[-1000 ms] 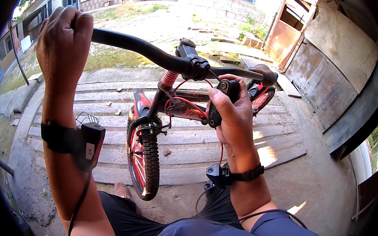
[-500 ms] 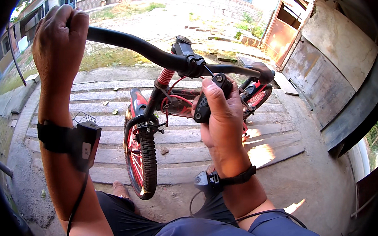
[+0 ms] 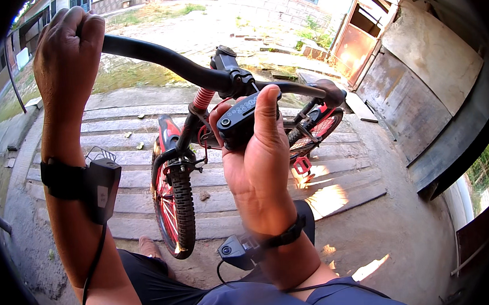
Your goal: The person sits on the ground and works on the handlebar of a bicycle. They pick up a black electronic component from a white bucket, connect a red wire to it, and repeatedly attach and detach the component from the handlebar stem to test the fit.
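My left hand (image 3: 68, 63) is closed around the end of a bicycle's black handlebar (image 3: 161, 52). The fist hides the grip there. Below the stem (image 3: 232, 68), my right hand (image 3: 259, 165) holds a black folding multi-tool (image 3: 241, 119) between its fingers and raised thumb. A thin bit reaches up from the tool toward the stem clamp; whether its tip sits in a bolt I cannot tell. The bicycle stands with its knobbly front tyre (image 3: 184, 213) turned toward me. Red fork boots (image 3: 203, 98) and a black and red front mudguard (image 3: 167, 129) show under the bar.
Slatted paving (image 3: 127, 179) lies beneath the bicycle, with the rear wheel (image 3: 328, 131) and a red pedal (image 3: 302, 165) beyond my right hand. Worn metal panels (image 3: 391, 97) and a rusty door (image 3: 356, 48) stand at the right. Cabled devices are strapped to both forearms.
My right hand has swung left and turned, so the multi-tool now lies more level below the stem. The left hand keeps its hold, and the whole view has shifted slightly.
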Demonstrator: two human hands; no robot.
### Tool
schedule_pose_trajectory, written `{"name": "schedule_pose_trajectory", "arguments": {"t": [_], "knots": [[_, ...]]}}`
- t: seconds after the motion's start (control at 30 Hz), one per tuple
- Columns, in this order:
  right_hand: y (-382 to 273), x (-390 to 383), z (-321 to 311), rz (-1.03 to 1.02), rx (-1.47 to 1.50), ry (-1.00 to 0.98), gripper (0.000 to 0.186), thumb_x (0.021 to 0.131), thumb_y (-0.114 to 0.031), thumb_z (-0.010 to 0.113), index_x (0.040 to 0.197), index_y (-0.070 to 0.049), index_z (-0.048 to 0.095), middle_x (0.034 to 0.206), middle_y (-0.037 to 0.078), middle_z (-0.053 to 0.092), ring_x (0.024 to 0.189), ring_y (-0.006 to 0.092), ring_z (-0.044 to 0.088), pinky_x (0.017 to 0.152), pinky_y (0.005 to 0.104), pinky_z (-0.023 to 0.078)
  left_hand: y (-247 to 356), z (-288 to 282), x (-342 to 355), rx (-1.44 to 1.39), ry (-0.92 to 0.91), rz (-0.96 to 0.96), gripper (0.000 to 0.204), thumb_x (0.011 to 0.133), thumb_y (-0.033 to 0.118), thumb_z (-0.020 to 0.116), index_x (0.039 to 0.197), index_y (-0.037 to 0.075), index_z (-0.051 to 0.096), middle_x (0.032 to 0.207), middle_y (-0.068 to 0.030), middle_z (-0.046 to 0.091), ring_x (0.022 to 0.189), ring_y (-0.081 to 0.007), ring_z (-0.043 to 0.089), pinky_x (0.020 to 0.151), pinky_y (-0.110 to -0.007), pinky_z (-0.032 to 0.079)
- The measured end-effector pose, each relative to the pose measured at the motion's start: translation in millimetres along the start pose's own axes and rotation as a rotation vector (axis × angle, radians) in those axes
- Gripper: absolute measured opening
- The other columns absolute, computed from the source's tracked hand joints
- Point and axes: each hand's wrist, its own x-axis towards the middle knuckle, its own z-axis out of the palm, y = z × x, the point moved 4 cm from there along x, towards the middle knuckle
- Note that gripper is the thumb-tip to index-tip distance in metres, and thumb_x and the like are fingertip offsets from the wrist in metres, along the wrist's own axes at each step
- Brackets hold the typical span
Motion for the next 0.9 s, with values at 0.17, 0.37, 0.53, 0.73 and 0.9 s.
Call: {"name": "schedule_pose_trajectory", "arguments": {"t": [0.17, 0.37, 0.53, 0.73, 0.9], "knots": [[10.3, 2.8, 0.2, -0.003, 0.082, 0.033, 0.042, 0.091, -0.037, 0.073, 0.107, -0.005, 0.053, 0.09, 0.007, 0.061, 0.08, 0.0175, 0.064, 0.077, 0.0312, 0.056, 1.4, -0.8, 1.7, 0.008, -0.003, 0.008, 0.031, 0.095, 0.032, 0.054, 0.077, 0.008, 0.056, 0.079, -0.007, 0.062, 0.08, -0.0271, 0.063, 0.075, -0.042, 0.051], [16.5, 7.4, 0.4, -0.077, 0.152, 0.122, 0.048, 0.089, -0.038, 0.075, 0.112, -0.005, 0.049, 0.098, 0.006, 0.059, 0.087, 0.0188, 0.063, 0.082, 0.0343, 0.056, 2.2, 0.3, 1.5, 0.002, -0.007, 0.006, 0.03, 0.095, 0.032, 0.053, 0.077, 0.008, 0.056, 0.079, -0.0069, 0.062, 0.081, -0.0278, 0.063, 0.075, -0.043, 0.05], [17.5, 5.3, -0.8, -0.124, -0.005, 0.057, 0.045, 0.091, -0.04, 0.072, 0.111, -0.005, 0.053, 0.095, 0.006, 0.061, 0.089, 0.0193, 0.064, 0.089, 0.0402, 0.057, 3.0, -2.1, 1.0, -0.011, -0.01, -0.01, 0.03, 0.094, 0.032, 0.054, 0.077, 0.007, 0.055, 0.079, -0.0082, 0.061, 0.08, -0.0295, 0.062, 0.073, -0.044, 0.049], [17.9, 8.4, -1.2, -0.164, 0.016, 0.095, 0.041, 0.094, -0.04, 0.069, 0.109, -0.005, 0.055, 0.089, 0.006, 0.063, 0.083, 0.0186, 0.064, 0.083, 0.0384, 0.058, 6.5, -2.4, 2.4, -0.014, 0.007, 0.033, 0.029, 0.095, 0.028, 0.054, 0.077, 0.006, 0.053, 0.078, -0.0089, 0.057, 0.076, -0.0284, 0.058, 0.072, -0.042, 0.048], [22.1, 11.9, 1.4, -0.103, 0.134, 0.055, 0.054, 0.093, -0.036, 0.071, 0.123, -0.004, 0.039, 0.103, 0.009, 0.06, 0.085, 0.0182, 0.065, 0.074, 0.0315, 0.055, 5.9, -4.3, 1.0, -0.016, 0.019, 0.015, 0.03, 0.094, 0.03, 0.054, 0.076, 0.007, 0.055, 0.077, -0.0092, 0.06, 0.077, -0.0294, 0.061, 0.072, -0.043, 0.049]]}}
